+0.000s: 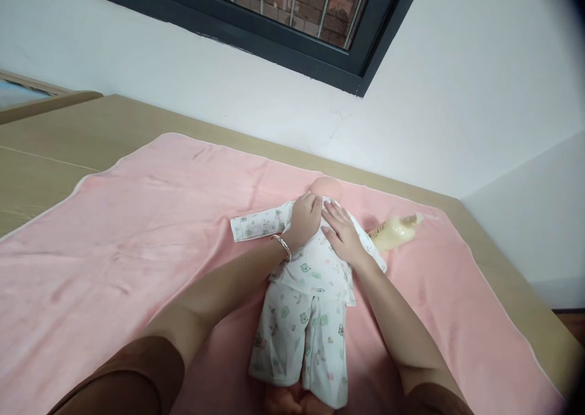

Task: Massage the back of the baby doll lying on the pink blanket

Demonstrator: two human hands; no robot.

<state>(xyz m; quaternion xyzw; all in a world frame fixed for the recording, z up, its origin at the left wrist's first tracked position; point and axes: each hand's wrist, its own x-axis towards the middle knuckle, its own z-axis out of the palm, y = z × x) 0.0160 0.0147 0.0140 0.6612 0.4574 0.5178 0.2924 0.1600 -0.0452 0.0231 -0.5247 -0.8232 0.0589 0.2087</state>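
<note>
A baby doll (326, 187) lies stretched out on a pink blanket (114, 256), its head at the far end and its feet nearest me. It wears a white printed top (315, 272) and matching trousers (281, 336). My left hand (305, 221), with a bracelet at the wrist, is at the top's neckline with its fingers curled on the cloth. Beside it my right hand (343, 231) rests on the doll's chest, its fingers stretched out and slightly apart. The doll's face is hidden from this angle. One sleeve (258, 224) reaches out to the left.
Right of the doll, a pale yellow bottle (397, 232) lies on the blanket close to the right sleeve. A wooden surface (91, 138) shows around the blanket. Behind it rise a white wall (292, 122) and a dark-framed window (356, 77).
</note>
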